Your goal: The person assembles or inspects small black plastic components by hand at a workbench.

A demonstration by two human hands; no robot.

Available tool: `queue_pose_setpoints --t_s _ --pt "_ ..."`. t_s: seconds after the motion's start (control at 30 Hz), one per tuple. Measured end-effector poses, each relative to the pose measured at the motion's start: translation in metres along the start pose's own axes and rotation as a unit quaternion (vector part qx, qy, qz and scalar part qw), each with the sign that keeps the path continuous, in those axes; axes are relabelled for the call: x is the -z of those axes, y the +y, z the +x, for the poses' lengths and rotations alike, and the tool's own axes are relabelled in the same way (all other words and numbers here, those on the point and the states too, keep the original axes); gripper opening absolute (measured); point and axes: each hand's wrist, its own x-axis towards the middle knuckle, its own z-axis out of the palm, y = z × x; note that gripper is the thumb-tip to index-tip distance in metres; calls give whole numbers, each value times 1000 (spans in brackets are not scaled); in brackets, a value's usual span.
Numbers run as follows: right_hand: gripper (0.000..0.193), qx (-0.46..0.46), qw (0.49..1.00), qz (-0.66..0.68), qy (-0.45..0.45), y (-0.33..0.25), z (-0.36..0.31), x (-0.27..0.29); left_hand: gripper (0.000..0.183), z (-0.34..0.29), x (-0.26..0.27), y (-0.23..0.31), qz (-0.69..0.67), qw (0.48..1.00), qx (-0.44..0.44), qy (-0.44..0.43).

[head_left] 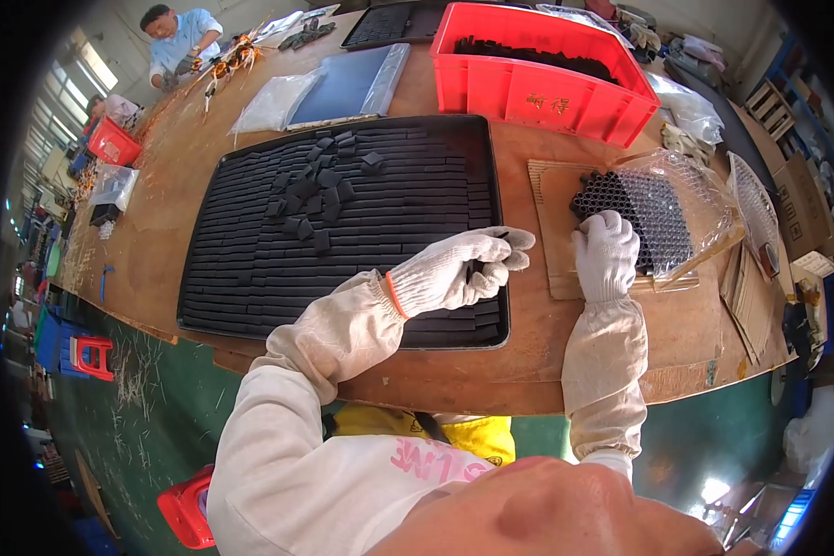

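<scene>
Both my hands wear white knit gloves. My left hand (463, 271) hovers over the near right corner of a black tray (491, 176), its fingers curled. Dark spots show between those fingers, too small to name. Rows of narrow black blocks (343, 264) fill the tray, and a loose heap of short black blocks (315, 190) lies on top. My right hand (608, 248) has its fingers bent down and pressed together at the left edge of a bundle of short black tubes (639, 218). What the fingertips grip there is hidden.
The tubes sit on cardboard (549, 185), partly under clear plastic film (704, 199). A red crate (547, 93) of black pieces stands behind. Bagged flat sheets (343, 83) lie beyond the tray. Cardboard strips (746, 296) lie at right. Another person (185, 42) works at the far left.
</scene>
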Motion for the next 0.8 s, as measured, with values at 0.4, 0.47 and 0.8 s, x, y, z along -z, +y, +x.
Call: queue_pose_setpoints --t_s 0.4,0.47,0.8 --pt "24 19 998 49 31 -3 -2 -3 43 -2 -12 -3 73 995 -27 55" --pt "24 11 999 11 50 -2 -1 -1 44 -3 -14 -2 69 995 -28 61" --pt "25 30 999 26 36 -5 -4 -3 41 0 2 -2 11 999 -36 38"
